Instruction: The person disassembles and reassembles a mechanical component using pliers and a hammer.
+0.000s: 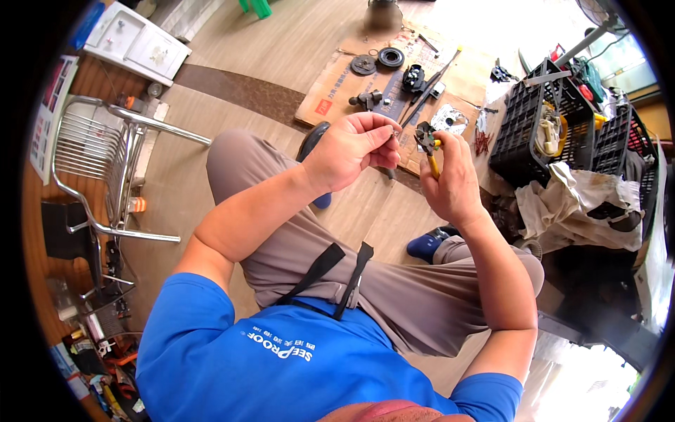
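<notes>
My left hand (348, 151) is raised above my knee with its thumb and fingers pinched together. A tiny dark piece seems to lie at the fingertips, too small to name. My right hand (453, 179) is wrapped round pliers (432, 160) with yellow handles. The dark jaws of the pliers point up, a short gap to the right of my left fingertips. Beyond both hands, flattened cardboard (330, 84) lies on the floor. Spread on it are a grey disc (363, 65), a black ring-shaped part (391, 58), a black housing (413, 77) and a silver plate (450, 119).
Black plastic crates (524, 126) with cables and tools stand at the right, a pale cloth (580, 204) hanging over them. A metal chair (88, 155) is at the left, below a white cabinet (137, 42). Thin reddish pieces (482, 143) lie at the cardboard's right edge.
</notes>
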`<state>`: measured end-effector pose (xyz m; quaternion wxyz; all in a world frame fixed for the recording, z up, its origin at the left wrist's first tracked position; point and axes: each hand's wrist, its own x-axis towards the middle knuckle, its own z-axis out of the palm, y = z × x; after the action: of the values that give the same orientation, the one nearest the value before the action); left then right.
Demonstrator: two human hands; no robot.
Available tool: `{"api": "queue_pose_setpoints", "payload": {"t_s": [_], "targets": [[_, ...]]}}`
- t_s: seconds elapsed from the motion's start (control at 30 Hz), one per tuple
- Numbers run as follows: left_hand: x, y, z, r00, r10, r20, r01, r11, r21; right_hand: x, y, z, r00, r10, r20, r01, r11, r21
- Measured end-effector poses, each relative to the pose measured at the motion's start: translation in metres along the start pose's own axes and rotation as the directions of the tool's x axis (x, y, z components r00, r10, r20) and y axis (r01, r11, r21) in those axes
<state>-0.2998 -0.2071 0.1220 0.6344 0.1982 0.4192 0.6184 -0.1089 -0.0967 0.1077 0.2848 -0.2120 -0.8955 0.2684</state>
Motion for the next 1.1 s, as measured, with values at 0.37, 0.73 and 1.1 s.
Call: {"api": "queue_pose_setpoints", "payload": {"t_s": [0.37,0.73,1.1], "targets": [[0.002,-0.01,0.005,0.982,0.18,-0.063,-0.162,0.963,0.217,0.003,-0.003,-0.001,0.854,0.434,0.287,-0.52,0.74,0.427],[0.001,-0.016,0.013,0.94,0.342,-0.005,-0.303,0.842,0.447,0.011,-0.018,0.004,0.966,0.2,0.162,-0.253,0.861,0.442],[-0.004,-0.015,0.014,0.902,0.421,0.101,-0.379,0.655,0.654,0.013,-0.022,-0.001,0.974,0.169,0.152,-0.215,0.902,0.374]]}}
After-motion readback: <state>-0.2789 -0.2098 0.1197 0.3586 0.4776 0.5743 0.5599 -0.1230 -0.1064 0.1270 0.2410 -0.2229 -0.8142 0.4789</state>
